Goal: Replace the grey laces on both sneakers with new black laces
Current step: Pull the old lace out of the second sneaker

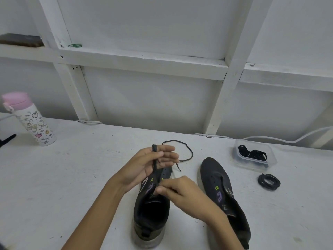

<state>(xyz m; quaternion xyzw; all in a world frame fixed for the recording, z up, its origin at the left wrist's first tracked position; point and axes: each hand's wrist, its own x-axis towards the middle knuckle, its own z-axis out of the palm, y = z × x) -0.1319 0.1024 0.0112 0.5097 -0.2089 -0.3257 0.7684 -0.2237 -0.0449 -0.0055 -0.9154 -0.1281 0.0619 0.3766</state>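
Head view looks down on a white painted bench (72, 177) whose far edge meets a white framed wall. Two dark fabric sneakers with pale soles stand on it, toes pointing away. The nearer sneaker (153, 213) sits at the middle of the bench's near edge. The second sneaker (223, 192) is just beside it to the right, with no lace visible in its eyelets. A white printed bottle with a pink lid (28, 120) stands toward the far left corner. A clear plastic tub (273, 157) holding tangled black laces sits near the far edge on the right, and a dark coiled lace (269, 182) lies just in front of it.

The left hand (142, 168) is raised over the nearer sneaker's toe, its thumb pinning a thin flat black lace (155, 166) against loosely straight fingers. The right hand (182, 193) pinches the same lace low down, at the eyelets beside the tongue, with its fingertips closed tight. The lace's free length loops on the bench beyond the toe.

The black lace looks light, limp and a little slick, so it will probably not push through an eyelet unless gripped right behind its stiff tip. Keeping it taut between both hands should stop it twisting.
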